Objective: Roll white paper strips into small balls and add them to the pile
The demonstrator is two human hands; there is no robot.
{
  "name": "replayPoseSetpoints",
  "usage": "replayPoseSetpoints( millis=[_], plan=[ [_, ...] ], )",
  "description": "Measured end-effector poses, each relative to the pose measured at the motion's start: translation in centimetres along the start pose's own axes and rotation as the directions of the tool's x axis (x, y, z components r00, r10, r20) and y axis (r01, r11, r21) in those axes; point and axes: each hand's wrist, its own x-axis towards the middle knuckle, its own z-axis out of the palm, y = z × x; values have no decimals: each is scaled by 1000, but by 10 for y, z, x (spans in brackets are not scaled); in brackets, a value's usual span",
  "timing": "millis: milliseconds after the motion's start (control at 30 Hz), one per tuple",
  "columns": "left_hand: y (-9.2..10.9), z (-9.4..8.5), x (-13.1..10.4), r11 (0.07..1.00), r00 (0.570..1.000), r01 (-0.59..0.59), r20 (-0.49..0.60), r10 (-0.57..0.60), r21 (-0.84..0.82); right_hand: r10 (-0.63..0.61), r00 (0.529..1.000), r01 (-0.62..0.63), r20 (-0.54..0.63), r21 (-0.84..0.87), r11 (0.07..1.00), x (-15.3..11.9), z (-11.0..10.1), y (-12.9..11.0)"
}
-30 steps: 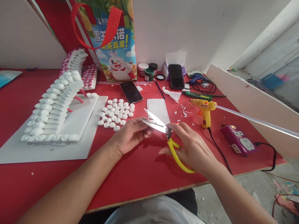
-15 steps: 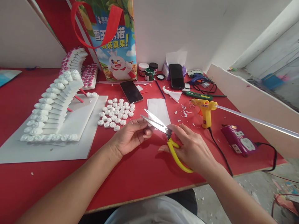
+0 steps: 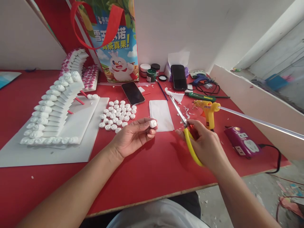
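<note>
Between the thumb and fingers of my left hand (image 3: 135,134) is a small white paper rose (image 3: 153,123). My right hand (image 3: 205,144) grips yellow-handled scissors (image 3: 191,147) by the handles; the blades look closed and point away over the table. Beside my left hand lies a cluster of several white paper roses (image 3: 117,114). A folded stack of white paper (image 3: 161,115) lies flat just beyond the held rose. Paper scraps (image 3: 187,112) are strewn near the scissor blades.
An arched model edged with white roses (image 3: 51,107) stands on a white board at left. A yellow glue gun (image 3: 209,112) and purple power box (image 3: 242,142) are at right. Farther back are a phone (image 3: 133,93), paint jars (image 3: 151,75), a green cutter (image 3: 200,97) and a printed bag (image 3: 120,60).
My right hand has drawn the scissors to the right, away from the rose, and their blades have closed. My left hand has stayed almost in place, and the rose now shows fully.
</note>
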Motion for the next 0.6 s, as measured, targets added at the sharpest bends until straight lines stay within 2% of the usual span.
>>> replayPoseSetpoints(
  millis=[100, 200, 367, 467, 600],
  plan=[
    [1, -1, 0, 999, 999, -26, 40, 24, 26, 91, 995, -81, 33, -234, 969, 6, -4, 3],
    [1, -1, 0, 994, 998, -59, 40, 55, 91, 172, 981, -119, 85, -432, 894, 7, -6, 1],
    [1, 2, -3, 966, 989, -146, 31, 142, 215, 239, 963, -124, 123, -584, 802, 8, -6, -12],
    [0, 5, -5, 948, 985, -170, 37, 166, 271, 216, 964, -72, 154, -631, 772, 8, -5, -15],
    [-2, 6, -5, 893, 967, -252, 52, 251, 374, 99, 974, 68, 204, -678, 732, 7, -8, -13]
  ],
)
